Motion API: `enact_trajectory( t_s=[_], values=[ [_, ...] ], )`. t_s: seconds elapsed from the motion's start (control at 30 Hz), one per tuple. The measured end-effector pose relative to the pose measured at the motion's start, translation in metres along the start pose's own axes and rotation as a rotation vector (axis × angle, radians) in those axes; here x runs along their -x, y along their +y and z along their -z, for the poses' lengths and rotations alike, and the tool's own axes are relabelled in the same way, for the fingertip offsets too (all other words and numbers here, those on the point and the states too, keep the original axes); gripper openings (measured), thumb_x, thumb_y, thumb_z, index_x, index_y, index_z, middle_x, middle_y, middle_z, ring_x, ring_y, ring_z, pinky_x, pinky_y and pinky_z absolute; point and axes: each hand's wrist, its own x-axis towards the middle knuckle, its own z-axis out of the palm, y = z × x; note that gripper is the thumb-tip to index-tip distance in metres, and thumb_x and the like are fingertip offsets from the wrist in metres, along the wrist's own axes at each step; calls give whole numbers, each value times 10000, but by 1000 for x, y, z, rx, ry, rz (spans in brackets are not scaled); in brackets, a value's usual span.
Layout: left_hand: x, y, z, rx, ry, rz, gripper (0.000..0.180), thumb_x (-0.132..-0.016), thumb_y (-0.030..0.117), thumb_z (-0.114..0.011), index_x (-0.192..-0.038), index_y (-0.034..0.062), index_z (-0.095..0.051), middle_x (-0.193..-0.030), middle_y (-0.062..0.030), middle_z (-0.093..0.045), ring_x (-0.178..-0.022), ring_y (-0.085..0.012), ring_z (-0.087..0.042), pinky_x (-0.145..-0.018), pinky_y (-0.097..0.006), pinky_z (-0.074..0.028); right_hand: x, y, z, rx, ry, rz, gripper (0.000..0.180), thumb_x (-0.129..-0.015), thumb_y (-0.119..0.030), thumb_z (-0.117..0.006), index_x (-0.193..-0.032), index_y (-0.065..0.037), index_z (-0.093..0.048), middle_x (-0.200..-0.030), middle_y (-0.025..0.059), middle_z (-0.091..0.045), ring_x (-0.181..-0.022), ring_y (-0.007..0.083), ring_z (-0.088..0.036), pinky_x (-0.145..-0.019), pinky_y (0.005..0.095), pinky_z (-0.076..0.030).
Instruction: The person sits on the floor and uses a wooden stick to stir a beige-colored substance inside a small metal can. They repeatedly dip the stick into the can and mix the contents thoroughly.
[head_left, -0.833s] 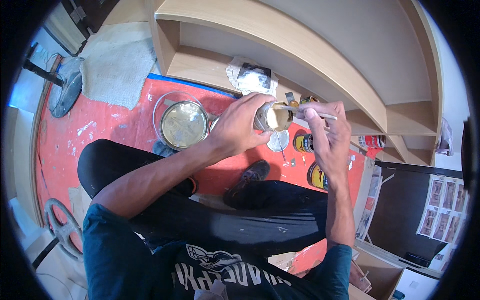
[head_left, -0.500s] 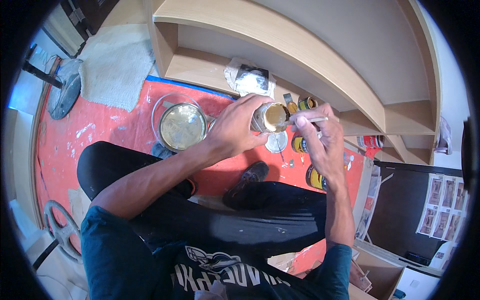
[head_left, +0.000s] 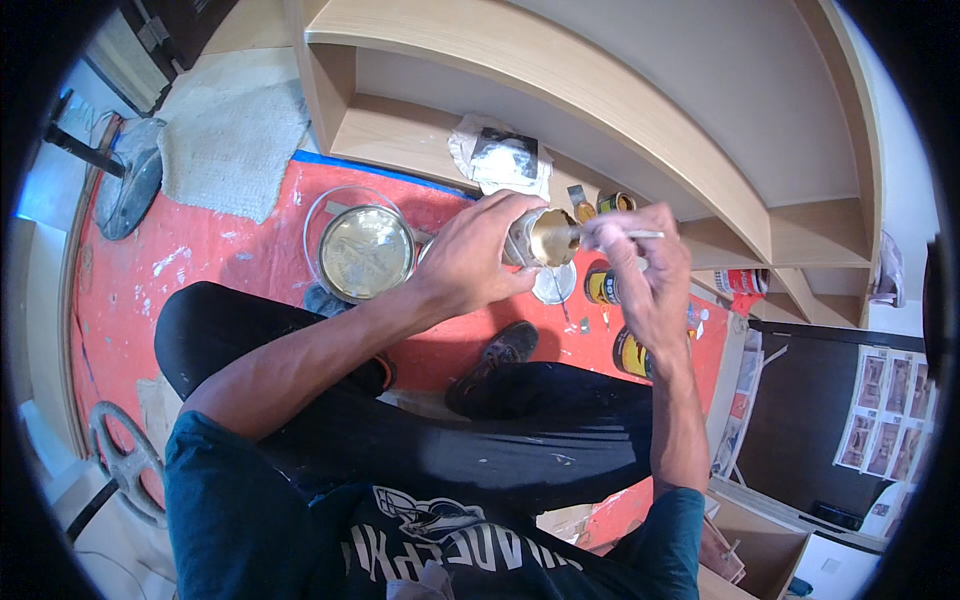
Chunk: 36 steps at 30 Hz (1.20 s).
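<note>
My left hand [head_left: 468, 250] is wrapped around a small jar [head_left: 519, 240], its mouth tipped toward the right. Inside it, beige paint [head_left: 553, 240] coats the wall. A thin, pale stick [head_left: 648, 235] is pinched in my right hand [head_left: 650, 285], held level at the jar's mouth. The stick's inner end is blurred, so how deep it reaches is unclear. Left of the jar, a round metal pail [head_left: 366, 253] with a wire handle stands on the floor. Below the jar lies a white round lid [head_left: 553, 284].
Yellow-and-black cans [head_left: 632, 354] stand on the red floor covering [head_left: 250, 255] to the right. A wooden shelf unit [head_left: 540, 75] runs along the far side, with a white cloth [head_left: 520, 180] and dark sheet on its bottom board. My shoe [head_left: 508, 345] is below the jar.
My right hand has moved slightly right and up with the stick, and its fingers are more blurred. The left hand and jar stay almost in place.
</note>
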Motion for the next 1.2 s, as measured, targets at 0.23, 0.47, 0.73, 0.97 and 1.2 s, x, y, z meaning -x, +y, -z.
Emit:
enact_trajectory(
  t_s=[0.23,0.47,0.73,0.97,1.2],
  values=[
    [-5,-3,-1,34,5,39,679,-741,145,-855,-1343,-15,-585,-1264,-192,-676,-1207,-340,-670,-1035,-425,-526,0,37,12,-518,123,-313,235,-1071,-215,-628,-1042,-6,-732,-899,49,-749,-823,149,-590,-868,330,-486],
    [-10,-2,0,80,8,74,699,-724,172,-873,-1333,-26,-595,-1263,-217,-679,-1200,-372,-664,-1048,-438,-517,-1,68,29,-535,237,-414,265,-1076,-304,-622,-1067,-65,-735,-877,14,-735,-723,51,-391,-675,259,-338],
    [-12,7,0,119,-27,65,668,-755,173,-874,-1345,-14,-622,-1270,-179,-698,-1191,-263,-684,-1026,-381,-530,-1,52,14,-480,74,-435,239,-1072,-275,-639,-1099,-53,-722,-919,45,-753,-954,108,-645,-946,309,-480],
    [-10,5,4,148,-13,36,670,-745,177,-863,-1327,-38,-612,-1252,-201,-688,-1160,-324,-680,-1016,-409,-526,-1,57,40,-391,136,-475,201,-1055,-256,-659,-1085,-65,-716,-914,24,-749,-961,107,-653,-968,317,-475],
    [-11,4,1,167,-15,31,674,-741,202,-858,-1316,-48,-609,-1231,-221,-683,-1136,-354,-682,-1007,-423,-525,6,77,43,-675,152,-399,100,-1000,-177,-685,-1029,-81,-691,-883,12,-699,-741,43,-469,-706,236,-390]
  ],
)
